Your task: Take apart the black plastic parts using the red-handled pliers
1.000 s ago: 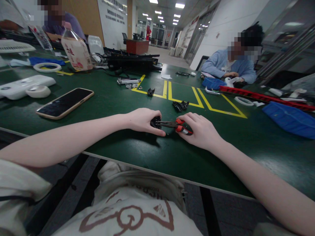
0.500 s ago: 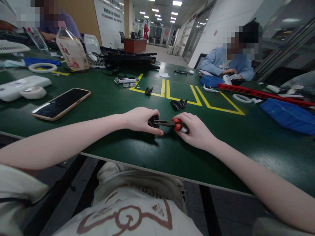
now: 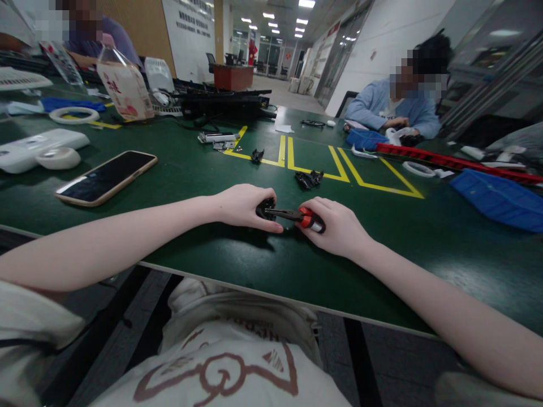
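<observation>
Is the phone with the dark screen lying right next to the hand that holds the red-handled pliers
No, the tan-cased phone lies far off on the green table, while the right hand grips the red-handled pliers.

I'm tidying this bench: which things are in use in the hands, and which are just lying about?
In use: left hand on small black part; right hand gripping red-handled pliers.

Lying about: phone, loose black pieces, tape roll, blue tray.
</observation>
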A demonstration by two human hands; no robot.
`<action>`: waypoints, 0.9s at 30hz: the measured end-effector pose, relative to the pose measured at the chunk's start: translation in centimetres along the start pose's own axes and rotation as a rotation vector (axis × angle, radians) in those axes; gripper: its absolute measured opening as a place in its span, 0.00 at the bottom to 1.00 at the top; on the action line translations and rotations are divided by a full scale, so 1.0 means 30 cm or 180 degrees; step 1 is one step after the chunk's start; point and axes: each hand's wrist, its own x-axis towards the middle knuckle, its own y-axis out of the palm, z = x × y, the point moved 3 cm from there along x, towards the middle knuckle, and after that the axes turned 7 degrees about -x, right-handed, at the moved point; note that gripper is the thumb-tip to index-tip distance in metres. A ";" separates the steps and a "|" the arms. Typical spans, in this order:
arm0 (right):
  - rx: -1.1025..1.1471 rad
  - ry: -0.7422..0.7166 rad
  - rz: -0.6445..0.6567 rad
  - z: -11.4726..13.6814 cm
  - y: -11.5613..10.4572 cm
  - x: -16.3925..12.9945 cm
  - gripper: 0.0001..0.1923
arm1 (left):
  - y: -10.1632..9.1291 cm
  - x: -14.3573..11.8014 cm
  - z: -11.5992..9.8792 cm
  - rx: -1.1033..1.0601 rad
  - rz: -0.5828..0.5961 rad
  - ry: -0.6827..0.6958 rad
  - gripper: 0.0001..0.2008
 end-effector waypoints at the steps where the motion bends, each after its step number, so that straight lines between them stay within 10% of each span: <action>1: -0.0017 -0.0003 0.0017 0.001 0.000 0.000 0.10 | 0.000 0.000 -0.001 -0.0004 0.0002 -0.0004 0.35; 27: -0.0700 -0.0337 -0.0290 0.003 -0.025 -0.007 0.10 | 0.005 -0.010 -0.013 -0.0350 0.0113 -0.0026 0.32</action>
